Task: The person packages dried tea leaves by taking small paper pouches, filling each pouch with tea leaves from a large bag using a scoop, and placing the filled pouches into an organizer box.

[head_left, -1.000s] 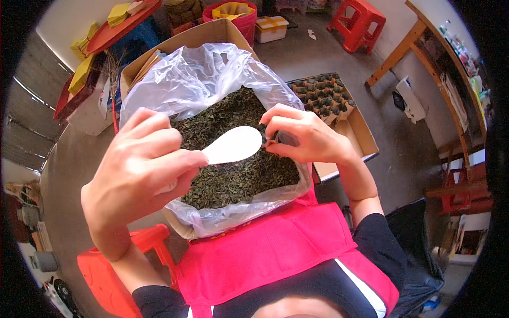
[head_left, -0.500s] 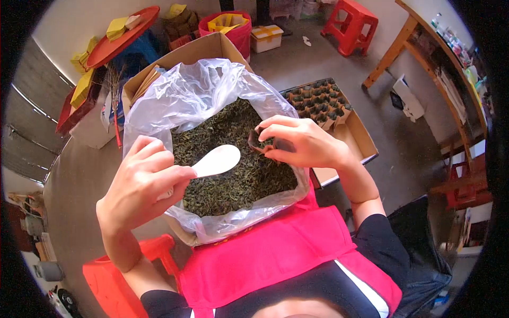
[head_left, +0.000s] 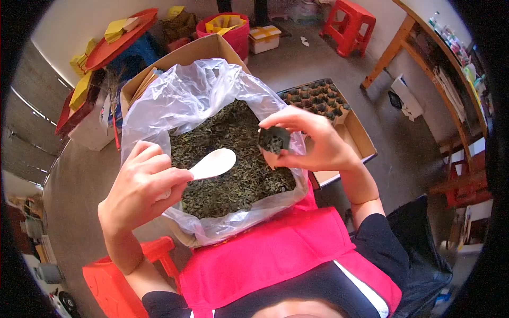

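Note:
A white spoon (head_left: 216, 163) is gripped by its handle in my left hand (head_left: 142, 186), its bowl above the dried leaves (head_left: 222, 193). Between the thumb and fingers of my right hand (head_left: 318, 140) is a small paper bag (head_left: 273, 142), its mouth turned towards me and dark leaves showing inside. A clear plastic liner (head_left: 175, 103) surrounds the loose leaves, set in a cardboard box (head_left: 220, 49). To the right of that box, a shallow carton (head_left: 354, 130) holds rows of similar small filled bags (head_left: 317, 98).
A red stool (head_left: 350, 29) stands at the back, near a wooden table (head_left: 389, 50) on the right. Behind the box are a pink bucket (head_left: 236, 40) and a white box with yellow tape (head_left: 264, 38). Another red stool (head_left: 119, 278) sits at lower left.
My right hand has lifted the small bag slightly to the right and tipped its mouth towards me, so the leaves inside show. The spoon has barely moved.

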The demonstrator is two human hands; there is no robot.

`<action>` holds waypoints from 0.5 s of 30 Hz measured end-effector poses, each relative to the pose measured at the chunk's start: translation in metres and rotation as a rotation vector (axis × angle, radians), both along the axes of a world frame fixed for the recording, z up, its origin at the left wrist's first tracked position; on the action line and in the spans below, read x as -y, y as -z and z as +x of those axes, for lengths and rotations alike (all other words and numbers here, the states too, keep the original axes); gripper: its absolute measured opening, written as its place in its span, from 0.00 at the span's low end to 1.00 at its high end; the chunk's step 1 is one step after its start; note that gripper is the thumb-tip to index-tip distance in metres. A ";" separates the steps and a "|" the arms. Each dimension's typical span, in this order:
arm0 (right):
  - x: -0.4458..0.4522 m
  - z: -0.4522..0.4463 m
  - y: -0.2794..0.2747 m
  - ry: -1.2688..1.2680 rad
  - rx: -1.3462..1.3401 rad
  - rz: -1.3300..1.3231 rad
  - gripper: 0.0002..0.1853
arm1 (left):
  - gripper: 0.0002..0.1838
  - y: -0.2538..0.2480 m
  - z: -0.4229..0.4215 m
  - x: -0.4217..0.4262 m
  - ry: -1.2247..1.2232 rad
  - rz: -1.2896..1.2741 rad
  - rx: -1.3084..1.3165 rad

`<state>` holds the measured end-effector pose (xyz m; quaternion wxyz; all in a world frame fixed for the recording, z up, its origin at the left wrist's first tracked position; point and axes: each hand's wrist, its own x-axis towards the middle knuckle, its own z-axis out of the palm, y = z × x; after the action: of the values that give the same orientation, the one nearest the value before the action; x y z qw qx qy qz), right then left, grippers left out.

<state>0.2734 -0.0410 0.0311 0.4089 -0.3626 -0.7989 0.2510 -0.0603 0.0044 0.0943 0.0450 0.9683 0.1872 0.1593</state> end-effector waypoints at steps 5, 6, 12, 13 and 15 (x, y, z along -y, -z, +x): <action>0.024 0.035 -0.021 0.179 -0.285 0.276 0.33 | 0.13 0.006 -0.002 0.002 -0.039 -0.023 0.015; 0.028 0.048 -0.021 0.220 -0.322 0.344 0.33 | 0.15 0.008 -0.003 0.002 -0.034 -0.009 0.027; 0.059 0.118 0.021 0.866 -0.127 0.025 0.33 | 0.13 0.017 -0.008 0.002 -0.086 -0.028 0.000; 0.058 0.127 0.040 0.861 -0.207 -0.045 0.31 | 0.13 0.019 -0.009 0.001 -0.097 -0.034 -0.004; 0.057 0.147 0.091 0.953 -0.277 -0.241 0.31 | 0.13 0.021 -0.009 -0.001 -0.112 -0.050 0.000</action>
<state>0.4208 -0.0982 -0.0597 0.5354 -0.6946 -0.4485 0.1726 -0.0691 0.0049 0.0735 0.0601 0.9549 0.2449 0.1567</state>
